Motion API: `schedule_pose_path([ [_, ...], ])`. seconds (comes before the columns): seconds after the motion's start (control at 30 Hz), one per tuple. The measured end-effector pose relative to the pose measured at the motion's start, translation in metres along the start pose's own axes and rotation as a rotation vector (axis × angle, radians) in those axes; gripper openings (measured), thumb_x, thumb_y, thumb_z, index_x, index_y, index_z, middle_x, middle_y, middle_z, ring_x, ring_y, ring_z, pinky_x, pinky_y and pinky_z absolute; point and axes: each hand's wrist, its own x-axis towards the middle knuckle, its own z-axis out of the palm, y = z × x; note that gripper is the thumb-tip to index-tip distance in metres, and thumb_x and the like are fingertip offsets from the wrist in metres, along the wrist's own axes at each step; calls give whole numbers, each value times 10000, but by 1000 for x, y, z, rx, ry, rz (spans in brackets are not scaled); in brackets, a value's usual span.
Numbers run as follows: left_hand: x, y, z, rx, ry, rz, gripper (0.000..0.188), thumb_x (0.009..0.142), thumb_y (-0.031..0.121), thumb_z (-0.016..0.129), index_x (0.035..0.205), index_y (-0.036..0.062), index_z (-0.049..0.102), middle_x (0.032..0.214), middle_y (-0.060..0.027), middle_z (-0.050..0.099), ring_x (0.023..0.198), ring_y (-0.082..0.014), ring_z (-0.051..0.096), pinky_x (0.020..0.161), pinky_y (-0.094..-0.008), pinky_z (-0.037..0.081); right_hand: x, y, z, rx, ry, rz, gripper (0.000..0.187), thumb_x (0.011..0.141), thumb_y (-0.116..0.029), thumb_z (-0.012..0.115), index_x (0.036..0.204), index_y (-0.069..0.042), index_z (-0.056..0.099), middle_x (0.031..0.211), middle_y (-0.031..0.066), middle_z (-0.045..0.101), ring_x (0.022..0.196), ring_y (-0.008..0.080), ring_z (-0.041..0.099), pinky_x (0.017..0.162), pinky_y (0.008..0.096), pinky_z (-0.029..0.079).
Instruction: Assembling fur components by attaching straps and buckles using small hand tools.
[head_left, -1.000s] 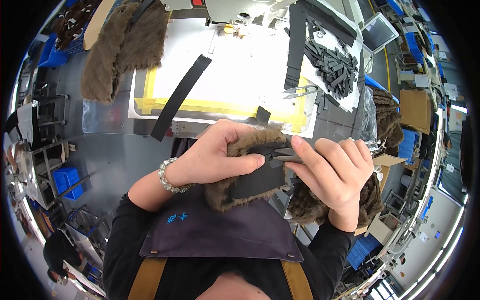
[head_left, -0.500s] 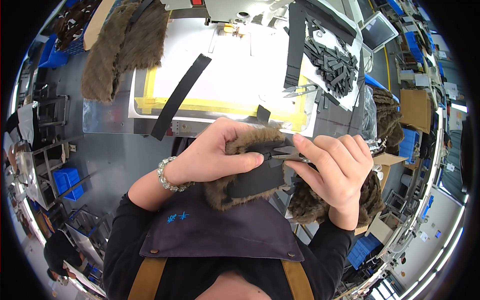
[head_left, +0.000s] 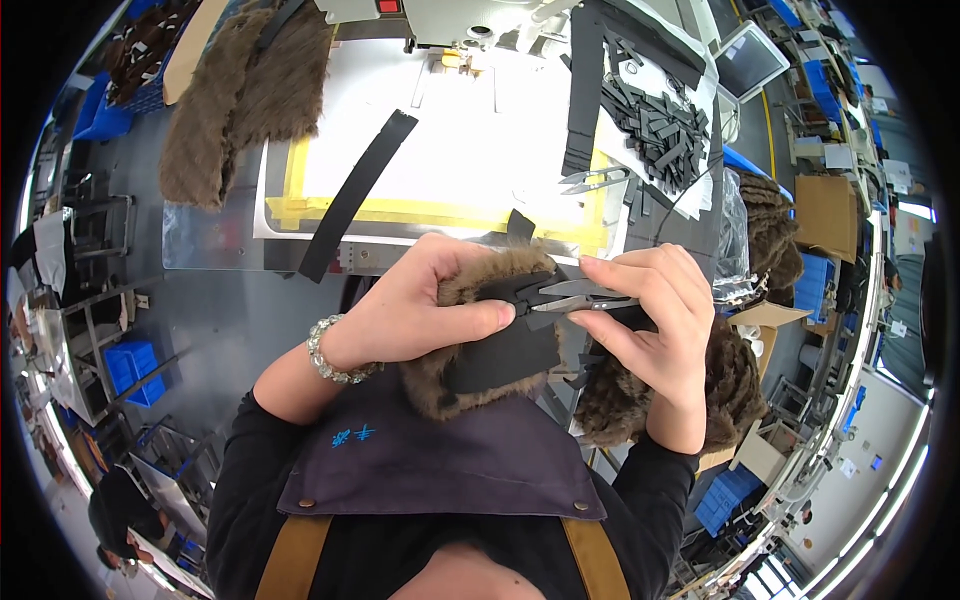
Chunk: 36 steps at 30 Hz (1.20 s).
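Note:
My left hand [head_left: 425, 305] grips a brown fur piece [head_left: 428, 385] backed with black fabric [head_left: 505, 355], its thumb pressed on the black side. Between the thumb and fingers of my right hand [head_left: 660, 315] is a pair of metal thread snips [head_left: 592, 303]. The snips' blades are parted, with their tips at a small black tab on the backing, just beside my left thumb. Whether the blades touch the tab I cannot tell. The fur piece is held in front of the table's near edge, above my dark apron [head_left: 430, 460].
Ahead stands a sewing machine [head_left: 470, 22] on a white, yellow-taped table top. A long black strip [head_left: 358, 195] overhangs its edge. At right lie other snips [head_left: 600, 180] and a heap of short black strips [head_left: 660, 135]. Fur pieces [head_left: 270, 85] lie far left; more fur [head_left: 735, 390] is right.
The snips' blades have spread wider apart, and my right-hand fingers have opened with them. Both hands and the fur piece have shifted slightly left in the picture.

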Motion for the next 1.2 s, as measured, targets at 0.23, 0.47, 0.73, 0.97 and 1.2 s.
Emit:
schedule_pose_path([
  [0.23,1,5,3,-13,13,30,379,769,22,595,1137,-64,570,1031,-88,643,943,-110,579,848,-250,449,2,-11,-8,-180,-21,-65,419,513,-177,794,894,-61,662,730,11,592,579,175,488,520,292,325],
  [0.47,0,2,1,44,8,11,385,774,31,603,1145,-63,564,1037,-89,641,950,-117,580,861,-260,448,8,-16,-15,-294,-56,-137,395,531,-191,772,897,-81,671,720,-12,576,569,149,475,511,282,315],
  [0.73,2,-3,4,34,-21,108,354,810,37,584,1153,-48,559,959,-25,637,856,-40,536,755,-217,458,0,-14,-11,-353,-21,-177,331,615,-204,749,926,-120,672,747,-49,547,567,95,455,516,254,285],
  [0.97,1,1,2,57,-29,33,382,771,-17,582,1151,-47,566,1062,-77,630,973,-106,561,876,-260,434,2,-14,-11,-353,-28,-175,323,622,-205,747,926,-124,673,745,-52,546,563,94,451,515,254,283],
  [1.2,1,0,2,45,-31,-9,380,775,-17,579,1153,-50,562,1064,-78,629,977,-108,561,877,-260,434,3,-16,-12,-362,-37,-181,304,631,-204,739,915,-120,674,742,-52,547,560,92,447,510,250,279],
])
